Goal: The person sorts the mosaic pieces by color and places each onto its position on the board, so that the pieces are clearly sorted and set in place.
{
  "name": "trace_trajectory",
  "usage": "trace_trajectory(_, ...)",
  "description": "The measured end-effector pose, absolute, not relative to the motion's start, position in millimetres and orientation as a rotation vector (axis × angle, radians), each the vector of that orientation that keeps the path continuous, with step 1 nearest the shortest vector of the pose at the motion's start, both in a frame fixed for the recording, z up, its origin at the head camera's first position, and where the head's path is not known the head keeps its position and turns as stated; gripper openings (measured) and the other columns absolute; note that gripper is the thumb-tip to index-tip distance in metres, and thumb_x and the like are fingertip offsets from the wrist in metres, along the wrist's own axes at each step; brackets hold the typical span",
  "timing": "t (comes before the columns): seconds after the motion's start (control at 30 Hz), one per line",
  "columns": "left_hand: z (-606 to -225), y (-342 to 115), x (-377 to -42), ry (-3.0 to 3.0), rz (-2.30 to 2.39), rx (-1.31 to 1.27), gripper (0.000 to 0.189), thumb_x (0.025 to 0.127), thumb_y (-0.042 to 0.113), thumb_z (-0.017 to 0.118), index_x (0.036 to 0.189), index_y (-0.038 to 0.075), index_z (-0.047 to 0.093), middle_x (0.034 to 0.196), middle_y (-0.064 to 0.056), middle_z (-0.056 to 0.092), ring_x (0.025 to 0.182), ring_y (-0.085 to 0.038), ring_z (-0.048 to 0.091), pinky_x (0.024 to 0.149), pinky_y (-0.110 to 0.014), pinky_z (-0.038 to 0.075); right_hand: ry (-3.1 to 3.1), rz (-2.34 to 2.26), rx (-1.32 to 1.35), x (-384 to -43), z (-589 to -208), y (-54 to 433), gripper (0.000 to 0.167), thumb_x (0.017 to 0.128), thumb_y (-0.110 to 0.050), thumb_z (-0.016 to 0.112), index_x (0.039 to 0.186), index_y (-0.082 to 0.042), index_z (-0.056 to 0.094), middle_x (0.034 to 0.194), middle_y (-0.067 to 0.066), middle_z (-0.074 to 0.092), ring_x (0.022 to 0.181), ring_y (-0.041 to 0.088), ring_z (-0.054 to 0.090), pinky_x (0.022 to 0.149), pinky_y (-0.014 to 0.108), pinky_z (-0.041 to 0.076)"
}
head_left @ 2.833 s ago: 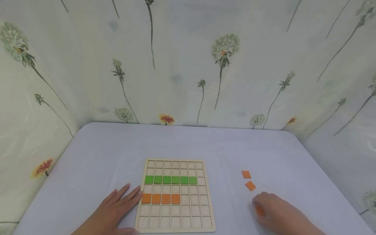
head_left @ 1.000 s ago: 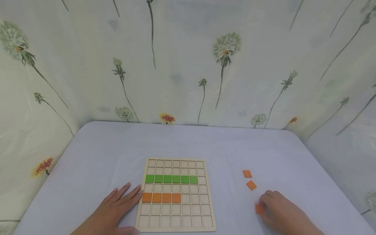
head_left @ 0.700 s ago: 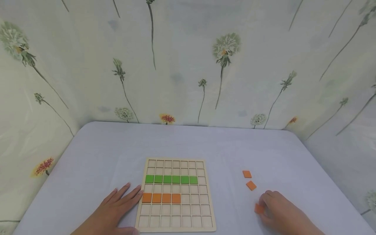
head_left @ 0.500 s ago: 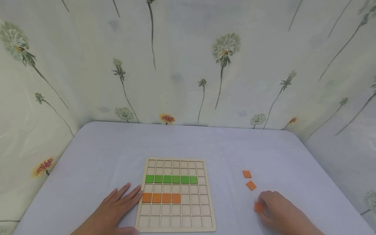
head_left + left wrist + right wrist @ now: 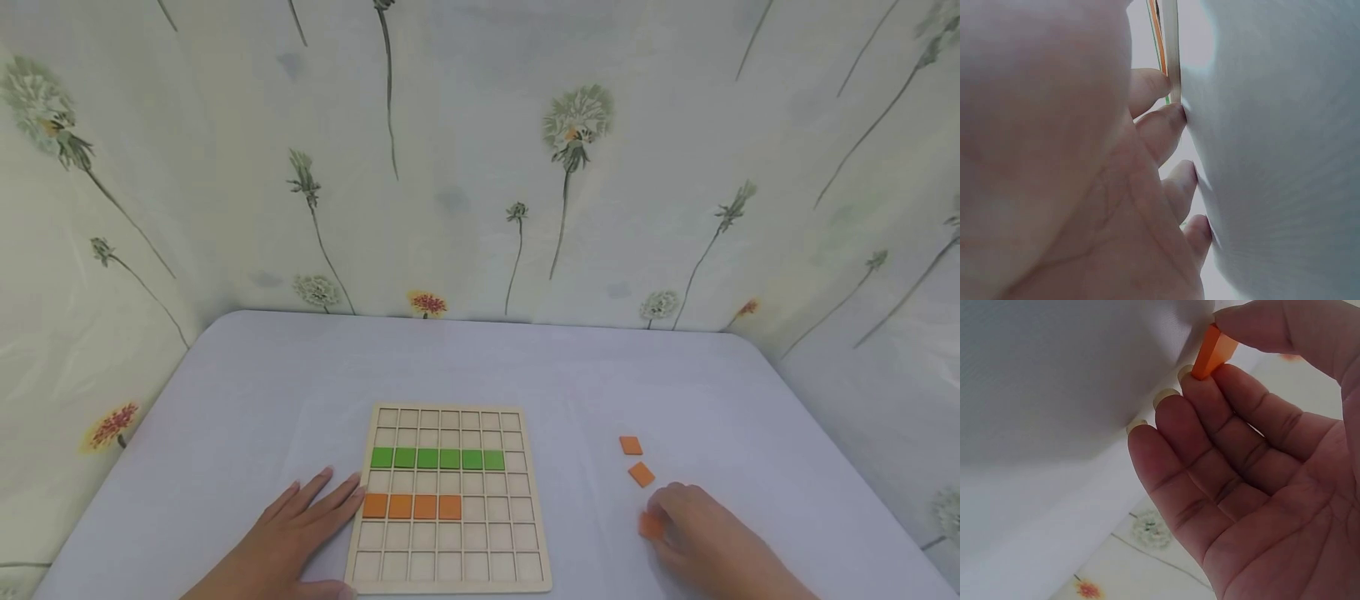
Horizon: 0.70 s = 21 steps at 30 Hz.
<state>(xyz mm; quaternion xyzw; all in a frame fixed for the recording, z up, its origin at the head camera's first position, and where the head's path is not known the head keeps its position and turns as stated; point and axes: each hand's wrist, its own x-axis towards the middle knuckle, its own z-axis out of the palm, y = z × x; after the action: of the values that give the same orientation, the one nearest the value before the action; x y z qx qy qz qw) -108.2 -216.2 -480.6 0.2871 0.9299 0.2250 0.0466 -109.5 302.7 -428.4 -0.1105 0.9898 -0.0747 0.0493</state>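
Note:
My right hand (image 5: pixel 701 533) pinches a square orange tile (image 5: pixel 1215 353) between thumb and fingertips, low over the table to the right of the board. In the head view that tile looks blurred. My left hand (image 5: pixel 288 533) lies with fingers spread on the table, its fingertips touching the left edge of the wooden grid board (image 5: pixel 536 533). A row of several green tiles (image 5: pixel 427 458) fills most of one board row. Lower down, several orange tiles (image 5: pixel 424 507) sit side by side from the left end of another row.
Two loose orange tiles, a farther one (image 5: pixel 631 445) and a nearer one (image 5: pixel 641 474), lie on the white table (image 5: pixel 300 375) just beyond my right hand. Flower-patterned cloth (image 5: pixel 465 167) rises behind the table and along both sides.
My right hand has shifted slightly left and away from me, with the orange tile in its fingers. My left hand, the board and the other tiles have stayed put.

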Motion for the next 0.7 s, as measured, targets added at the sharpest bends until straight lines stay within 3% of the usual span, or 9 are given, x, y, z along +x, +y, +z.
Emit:
trace_trajectory(0.17, -480.9, -216.4, -108.5, 2.828, 0.692, 0.868, 0.102, 0.085, 0.082, 0.058, 0.158, 0.011, 0.048, 0.164, -0.005, 0.043, 0.151, -0.045, 0.032, 0.108, -0.011, -0.022, 2.966, -0.225, -0.272, -113.0, -424.0, 291.7, 0.020, 0.088, -0.019, 0.083, 0.090, -0.024, 0.064, 0.082, -0.013, 0.052, 0.079, 0.005, 0.048, 0.073, 0.028, 0.050)
trace_trajectory(0.7, -480.1, -217.2, -108.3, 2.838, 0.688, 0.876, 0.101, 0.086, 0.081, 0.058, 0.158, 0.012, 0.049, 0.164, -0.005, 0.044, 0.151, -0.045, 0.032, 0.109, -0.011, -0.022, 3.019, -0.208, -0.423, -116.9, -418.9, 274.4, 0.018, 0.089, -0.024, 0.083, 0.092, -0.029, 0.066, 0.085, -0.021, 0.054, 0.083, 0.001, 0.050, 0.078, 0.029, 0.052)
